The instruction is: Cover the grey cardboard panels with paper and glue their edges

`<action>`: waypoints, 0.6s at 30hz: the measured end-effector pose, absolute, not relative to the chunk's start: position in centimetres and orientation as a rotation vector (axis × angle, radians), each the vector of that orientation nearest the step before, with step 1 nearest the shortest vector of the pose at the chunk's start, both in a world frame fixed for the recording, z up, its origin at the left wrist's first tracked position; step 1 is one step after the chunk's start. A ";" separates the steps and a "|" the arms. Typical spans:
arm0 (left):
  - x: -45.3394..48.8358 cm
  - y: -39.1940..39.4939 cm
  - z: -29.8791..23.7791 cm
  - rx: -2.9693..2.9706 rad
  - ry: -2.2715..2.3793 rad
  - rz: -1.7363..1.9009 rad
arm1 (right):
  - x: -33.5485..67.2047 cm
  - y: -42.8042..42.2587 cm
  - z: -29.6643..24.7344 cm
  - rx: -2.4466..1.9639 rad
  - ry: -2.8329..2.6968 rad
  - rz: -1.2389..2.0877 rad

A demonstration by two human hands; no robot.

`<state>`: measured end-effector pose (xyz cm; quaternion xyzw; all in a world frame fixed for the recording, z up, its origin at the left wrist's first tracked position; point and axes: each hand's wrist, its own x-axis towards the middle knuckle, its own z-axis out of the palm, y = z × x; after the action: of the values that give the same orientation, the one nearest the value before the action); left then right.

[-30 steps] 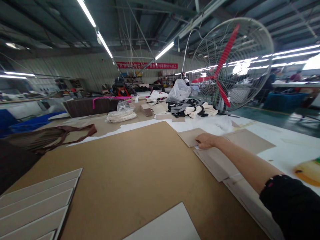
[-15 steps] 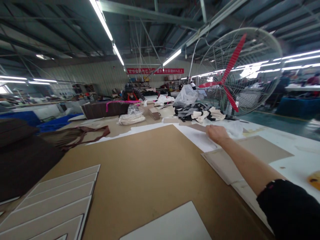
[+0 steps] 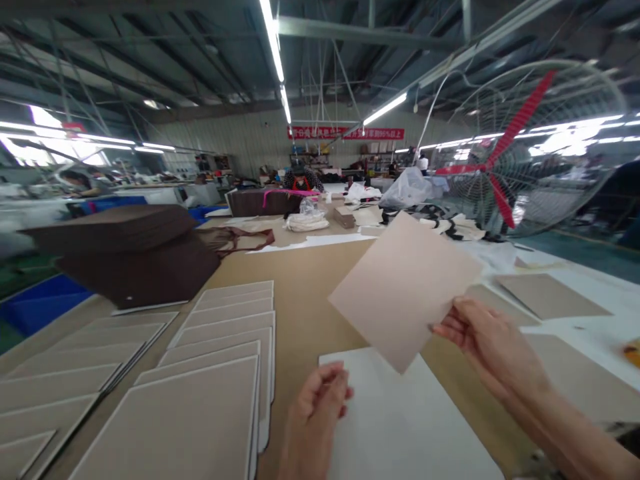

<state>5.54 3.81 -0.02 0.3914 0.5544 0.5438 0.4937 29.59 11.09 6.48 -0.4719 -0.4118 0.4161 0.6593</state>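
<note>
My right hand point(image 3: 480, 340) pinches a thin beige cardboard sheet point(image 3: 405, 287) by its lower right edge. The sheet is tilted in the air, with its lowest corner over a white board point(image 3: 395, 427) on the table. At that board's upper left corner is my left hand point(image 3: 320, 407), its fingers curled and thumb pressed against them. Whether it holds anything is hidden. Beside it on the left, beige panels with pale borders point(image 3: 190, 407) lie in an overlapping row. A second row of such panels point(image 3: 60, 380) lies farther left.
A dark brown stack point(image 3: 135, 253) stands at the left back of the brown table point(image 3: 295, 293). Beige sheets point(image 3: 555, 297) lie at the right. A clear plastic bag point(image 3: 407, 187), fabric scraps and a large fan point(image 3: 487, 167) are beyond. A person sits at the far end.
My right hand has come back from the table's right side and now holds up a beige cardboard sheet. My left hand has entered the view. The view has turned left and downward.
</note>
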 end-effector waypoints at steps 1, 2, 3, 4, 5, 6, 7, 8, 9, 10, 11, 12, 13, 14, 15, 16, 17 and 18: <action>5.9 3.8 0.5 0.835 1.298 1.406 | 28.7 9.6 5.8 -1.011 -0.824 1.051; 6.3 3.7 0.9 0.769 1.277 1.463 | 27.8 8.3 5.2 -0.974 -0.733 1.126; 6.5 3.5 1.2 0.752 1.272 1.495 | 27.2 7.3 4.6 -0.960 -0.679 1.165; 6.7 3.3 1.4 0.758 1.276 1.507 | 26.6 6.5 4.2 -0.954 -0.646 1.190; 6.7 3.0 1.4 0.772 1.282 1.509 | 26.0 5.9 3.8 -0.951 -0.627 1.210; 6.6 2.8 1.3 0.786 1.284 1.509 | 25.6 5.4 3.5 -0.948 -0.620 1.228; 6.4 2.7 1.2 0.793 1.276 1.511 | 25.3 5.0 3.3 -0.949 -0.624 1.247; 6.0 2.7 1.0 0.790 1.256 1.518 | 25.2 4.7 3.0 -0.952 -0.642 1.269; 5.5 2.7 0.9 0.777 1.228 1.529 | 25.2 4.6 2.8 -0.957 -0.668 1.285; 4.9 2.8 0.9 0.768 1.199 1.538 | 25.5 4.5 2.7 -0.957 -0.701 1.290; 4.2 2.9 1.0 0.768 1.173 1.538 | 26.0 4.5 2.5 -0.951 -0.737 1.281; 3.4 2.9 1.1 0.780 1.156 1.528 | 26.7 4.5 2.3 -0.944 -0.764 1.246; 2.7 2.9 1.3 0.799 1.150 1.503 | 27.6 4.6 2.0 -0.948 -0.777 1.183; 1.9 2.8 1.5 0.818 1.156 1.464 | 28.6 4.8 1.8 -0.969 -0.785 1.105; 1.3 2.6 1.7 0.830 1.169 1.416 | 29.6 4.8 1.7 -1.010 -0.801 1.032; 0.8 2.3 1.9 0.834 1.180 1.364 | 30.5 4.8 1.6 -1.072 -0.836 0.972; 0.5 2.0 2.0 0.830 1.189 1.314 | 31.3 4.8 1.5 -1.155 -0.895 0.926; 0.4 1.6 2.0 0.824 1.194 1.269 | 31.8 4.6 1.7 -1.251 -0.982 0.895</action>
<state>0.38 1.64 2.03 0.3510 0.5088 0.5409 0.5704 31.75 4.59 1.67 -0.5423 -0.4257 0.3878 0.6118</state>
